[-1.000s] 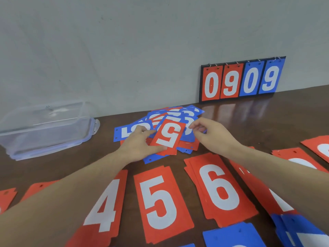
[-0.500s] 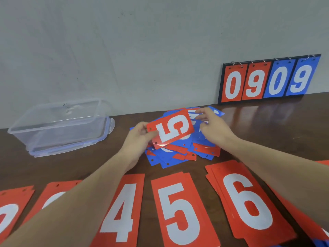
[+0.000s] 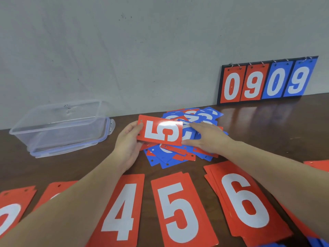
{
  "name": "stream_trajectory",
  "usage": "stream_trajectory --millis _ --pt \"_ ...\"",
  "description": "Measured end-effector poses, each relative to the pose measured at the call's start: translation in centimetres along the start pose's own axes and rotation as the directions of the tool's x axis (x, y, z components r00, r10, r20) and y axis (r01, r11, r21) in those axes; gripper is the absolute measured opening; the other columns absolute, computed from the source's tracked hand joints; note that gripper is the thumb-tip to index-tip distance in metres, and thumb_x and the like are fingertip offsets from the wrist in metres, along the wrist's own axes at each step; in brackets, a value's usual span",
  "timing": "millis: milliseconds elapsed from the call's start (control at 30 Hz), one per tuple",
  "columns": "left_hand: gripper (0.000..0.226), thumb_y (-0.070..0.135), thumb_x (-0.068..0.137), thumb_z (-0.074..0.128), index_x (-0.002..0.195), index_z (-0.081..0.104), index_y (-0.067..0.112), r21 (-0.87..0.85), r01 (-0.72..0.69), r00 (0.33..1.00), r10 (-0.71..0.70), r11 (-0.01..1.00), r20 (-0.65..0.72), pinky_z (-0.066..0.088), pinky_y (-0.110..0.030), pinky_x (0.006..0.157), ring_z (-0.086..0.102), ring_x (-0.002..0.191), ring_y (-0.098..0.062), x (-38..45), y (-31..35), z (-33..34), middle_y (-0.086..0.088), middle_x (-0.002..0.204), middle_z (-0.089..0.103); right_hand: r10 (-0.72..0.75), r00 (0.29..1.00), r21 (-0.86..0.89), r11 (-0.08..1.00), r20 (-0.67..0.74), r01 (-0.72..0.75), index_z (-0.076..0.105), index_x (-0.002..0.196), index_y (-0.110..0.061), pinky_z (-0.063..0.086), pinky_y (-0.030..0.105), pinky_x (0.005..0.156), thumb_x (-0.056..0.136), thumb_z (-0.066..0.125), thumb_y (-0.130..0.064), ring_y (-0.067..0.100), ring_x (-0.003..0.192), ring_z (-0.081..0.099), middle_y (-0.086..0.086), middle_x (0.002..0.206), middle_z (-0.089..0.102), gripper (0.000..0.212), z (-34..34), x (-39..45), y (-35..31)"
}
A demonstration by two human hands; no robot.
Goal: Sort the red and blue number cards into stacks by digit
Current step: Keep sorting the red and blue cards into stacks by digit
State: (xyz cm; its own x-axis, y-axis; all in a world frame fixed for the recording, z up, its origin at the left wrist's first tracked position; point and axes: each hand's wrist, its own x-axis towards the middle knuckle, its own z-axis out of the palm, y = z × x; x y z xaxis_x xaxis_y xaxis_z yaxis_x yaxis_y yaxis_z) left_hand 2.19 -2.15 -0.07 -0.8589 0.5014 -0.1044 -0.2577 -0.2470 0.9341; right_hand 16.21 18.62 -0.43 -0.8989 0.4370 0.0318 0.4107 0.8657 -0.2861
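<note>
Head view: mid-sort, part done and plenty left. Red 5 card (image 3: 160, 131) pinched by its short end in left hand (image 3: 129, 139), thumb on the face near the punched holes, fingers curled behind; card lifted and turned sideways, digit lying on its side. Right hand (image 3: 206, 138) flat, fingers straight, thumb just under the card's free end, palm pressing on the unsorted pile (image 3: 179, 154) directly beneath and beyond the held card.

Toward the person from the grip, a row of red stacks laid out on the brown table (image 3: 267, 125): 4 stack (image 3: 122, 211) straight down from the holding hand, 5 stack (image 3: 179, 209) just to its right, 6 stack (image 3: 243, 200) further right with several cards fanned slightly. More red cards left of the 4, digits mostly hidden by the forearm or cut off at the edge. A sliver of blue at the bottom right corner and another red card at the right edge, digits unreadable.

By judgement: several red digits already started, the held 5 due for the 5 stack just below the grip. Pile under the right hand a jumble of blue and red cards, so a good share of the sorting remains, blue cards above all.

Off to the left of the grip, a clear plastic box (image 3: 60, 125). Far right, against the wall, a scoreboard (image 3: 267, 81) reading 0909.
</note>
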Motion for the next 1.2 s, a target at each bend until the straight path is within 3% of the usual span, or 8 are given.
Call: stream_trajectory --millis 200,400,567,667,767,900,1067,1200 --pt "0.014 0.023 0.102 0.056 0.108 0.067 0.017 0.103 -0.016 0.999 0.019 0.995 -0.031 0.059 -0.036 0.072 0.075 0.089 -0.018 -0.6 1.5 0.4 -0.003 0.096 0.078 0.061 0.990 0.223 0.974 -0.124 -0.032 0.046 0.147 -0.025 0.043 0.030 0.100 0.083 0.073 -0.055 0.018 0.132 0.049 -0.004 0.147 0.052 0.075 -0.9 -1.9 -1.2" --pt "0.012 0.023 0.101 0.057 0.092 0.065 0.024 0.127 -0.087 0.994 0.095 0.988 -0.052 0.056 -0.033 0.066 0.070 0.079 -0.014 -2.8 3.9 0.0 0.006 0.079 0.073 0.179 0.959 0.616 0.788 -0.222 -0.004 0.057 0.125 -0.028 0.053 0.029 0.086 0.083 0.079 -0.026 0.012 0.102 0.063 -0.008 0.123 0.063 0.047 -2.7 -4.6 -1.8" --pt "0.011 0.028 0.101 0.058 0.093 0.065 0.025 0.175 -0.116 0.993 0.119 0.978 -0.005 0.057 -0.030 0.062 0.070 0.081 -0.016 -6.2 5.2 -0.8 0.001 0.088 0.072 0.277 0.956 0.792 0.602 -0.093 -0.098 0.054 0.137 -0.026 0.057 0.026 0.077 0.083 0.077 -0.007 0.016 0.103 0.065 0.001 0.127 0.063 0.062 -4.0 -8.0 -1.3" --pt "0.009 0.032 0.100 0.059 0.097 0.066 0.027 0.237 -0.111 0.994 0.108 0.965 0.024 0.052 -0.026 0.055 0.066 0.070 -0.013 -8.6 5.5 -0.9 0.003 0.081 0.072 0.292 0.953 0.780 0.614 -0.086 -0.118 0.039 0.149 -0.030 0.058 0.030 0.082 0.083 0.077 -0.005 0.015 0.108 0.064 -0.003 0.129 0.060 0.080 -4.3 -10.5 -1.2" --pt "0.013 0.038 0.100 0.058 0.106 0.065 0.029 0.301 -0.104 0.994 0.088 0.948 0.066 0.052 -0.026 0.058 0.070 0.079 -0.014 -10.8 5.3 -1.2 -0.001 0.091 0.076 0.257 0.954 0.769 0.638 -0.157 -0.046 0.037 0.139 -0.039 0.056 0.021 0.073 0.084 0.076 -0.002 0.005 0.105 0.064 -0.015 0.117 0.063 0.076 -4.9 -13.3 -1.4" --pt "0.017 0.037 0.099 0.059 0.111 0.065 0.028 0.309 -0.095 0.992 0.065 0.946 0.108 0.055 -0.025 0.054 0.073 0.082 -0.015 -12.9 5.1 -1.4 -0.002 0.095 0.077 0.337 0.941 0.866 0.482 -0.040 -0.136 0.022 0.154 -0.034 0.061 0.039 0.080 0.082 0.079 -0.003 0.018 0.106 0.070 -0.003 0.123 0.067 0.097 -5.1 -15.4 -1.4" --pt "0.015 0.019 0.099 0.060 0.113 0.066 0.021 0.345 -0.039 0.990 -0.012 0.938 0.144 0.056 -0.026 0.057 0.072 0.080 -0.016 -14.6 5.6 -3.1 -0.004 0.097 0.076 0.398 0.915 0.882 0.410 0.057 -0.233 0.046 0.127 -0.014 0.061 0.045 0.081 0.081 0.081 -0.008 0.025 0.093 0.074 0.009 0.112 0.072 0.058 -4.5 -16.9 -2.0" --pt "0.014 0.009 0.097 0.062 0.110 0.062 0.014 0.341 0.020 0.991 -0.064 0.940 0.119 0.058 -0.031 0.069 0.071 0.084 -0.022 -15.9 6.0 -5.2 -0.010 0.099 0.076 0.354 0.933 0.874 0.433 0.061 -0.221 0.058 0.109 -0.016 0.059 0.042 0.083 0.089 0.074 -0.010 0.026 0.095 0.073 0.007 0.106 0.075 0.027 -4.3 -17.8 -3.6"
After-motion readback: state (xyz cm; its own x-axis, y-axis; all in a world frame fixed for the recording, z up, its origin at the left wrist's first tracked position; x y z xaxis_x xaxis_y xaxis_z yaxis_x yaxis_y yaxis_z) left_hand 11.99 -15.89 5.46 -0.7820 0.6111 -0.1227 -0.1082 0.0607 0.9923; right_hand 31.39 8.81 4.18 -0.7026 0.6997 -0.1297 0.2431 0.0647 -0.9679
